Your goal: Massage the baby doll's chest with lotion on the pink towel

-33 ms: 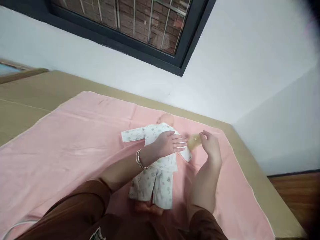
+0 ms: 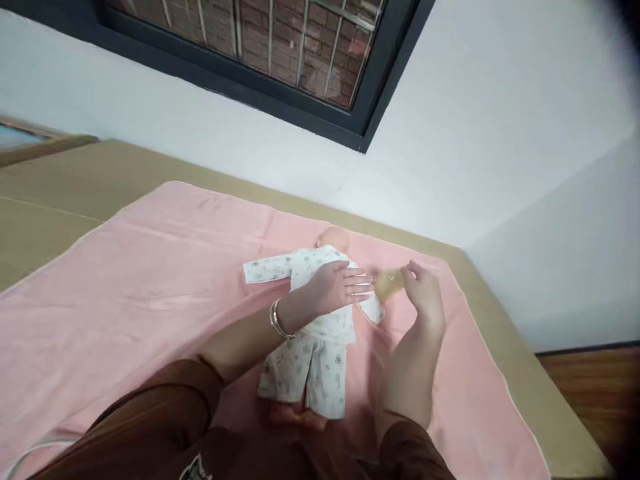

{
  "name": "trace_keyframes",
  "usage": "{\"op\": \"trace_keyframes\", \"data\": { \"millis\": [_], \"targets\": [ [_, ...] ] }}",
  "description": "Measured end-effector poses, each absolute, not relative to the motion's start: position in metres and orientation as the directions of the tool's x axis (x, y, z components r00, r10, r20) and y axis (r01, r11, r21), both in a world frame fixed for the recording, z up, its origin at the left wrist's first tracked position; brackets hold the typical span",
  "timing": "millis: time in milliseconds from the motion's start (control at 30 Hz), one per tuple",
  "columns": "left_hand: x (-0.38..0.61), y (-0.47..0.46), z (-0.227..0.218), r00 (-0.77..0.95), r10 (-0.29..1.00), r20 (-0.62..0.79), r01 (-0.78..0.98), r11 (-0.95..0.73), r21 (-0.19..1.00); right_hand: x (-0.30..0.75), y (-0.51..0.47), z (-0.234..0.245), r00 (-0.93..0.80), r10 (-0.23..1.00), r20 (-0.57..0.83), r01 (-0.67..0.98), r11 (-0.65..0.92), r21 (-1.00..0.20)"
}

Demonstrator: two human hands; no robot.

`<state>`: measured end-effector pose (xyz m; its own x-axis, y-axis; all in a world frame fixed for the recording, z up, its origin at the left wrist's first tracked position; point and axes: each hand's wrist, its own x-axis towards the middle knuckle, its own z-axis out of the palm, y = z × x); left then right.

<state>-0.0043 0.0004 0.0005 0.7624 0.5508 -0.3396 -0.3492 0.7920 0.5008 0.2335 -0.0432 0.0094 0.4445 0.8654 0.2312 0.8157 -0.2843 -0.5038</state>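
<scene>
A baby doll (image 2: 320, 333) in a white printed outfit lies on its back on a pink blanket (image 2: 125, 280), its head (image 2: 334, 237) towards the wall. My left hand (image 2: 336, 287) rests flat on the doll's chest with the fingers stretched out; a bangle sits on that wrist. My right hand (image 2: 425, 293) is just right of the doll's sleeve, and its fingertips pinch a small yellowish translucent object (image 2: 389, 283). What that object is cannot be made out.
The blanket covers a tan mattress (image 2: 60, 193) that runs to a white wall (image 2: 450, 147) below a dark-framed window (image 2: 280, 60). A wooden floor (image 2: 590, 393) shows at the right past the mattress edge. My knees in brown cloth (image 2: 165, 427) fill the bottom.
</scene>
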Motion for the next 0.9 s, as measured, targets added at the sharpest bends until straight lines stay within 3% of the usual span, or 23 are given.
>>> {"op": "trace_keyframes", "data": {
  "millis": [133,300,533,633,733,833,900],
  "targets": [
    [-0.020,0.001,0.005,0.733,0.591,-0.336,-0.389,0.770,0.505,0.241,-0.050,0.009,0.495,0.847,0.195,0.810,-0.369,-0.455],
    [-0.034,-0.003,0.018,0.685,0.654,-0.321,-0.451,0.727,0.517,0.251,-0.055,0.007,0.484,0.871,0.084,0.785,-0.389,-0.482],
    [-0.034,-0.006,0.019,0.681,0.651,-0.335,-0.448,0.733,0.513,0.222,-0.068,0.021,0.441,0.836,0.326,0.803,-0.206,-0.560],
    [-0.030,-0.007,0.015,0.687,0.641,-0.341,-0.445,0.743,0.501,0.189,-0.073,0.024,0.276,0.886,0.374,0.851,-0.044,-0.523],
    [-0.029,-0.010,0.019,0.689,0.640,-0.340,-0.450,0.745,0.492,0.147,-0.074,0.021,-0.036,0.922,0.385,0.882,0.211,-0.422],
    [-0.033,-0.012,0.029,0.705,0.643,-0.299,-0.482,0.744,0.464,0.105,-0.077,0.014,-0.317,0.885,0.341,0.859,0.420,-0.293],
    [-0.041,-0.014,0.036,0.714,0.656,-0.245,-0.514,0.729,0.452,0.082,-0.082,0.009,-0.406,0.849,0.338,0.850,0.487,-0.201]
  ]
}}
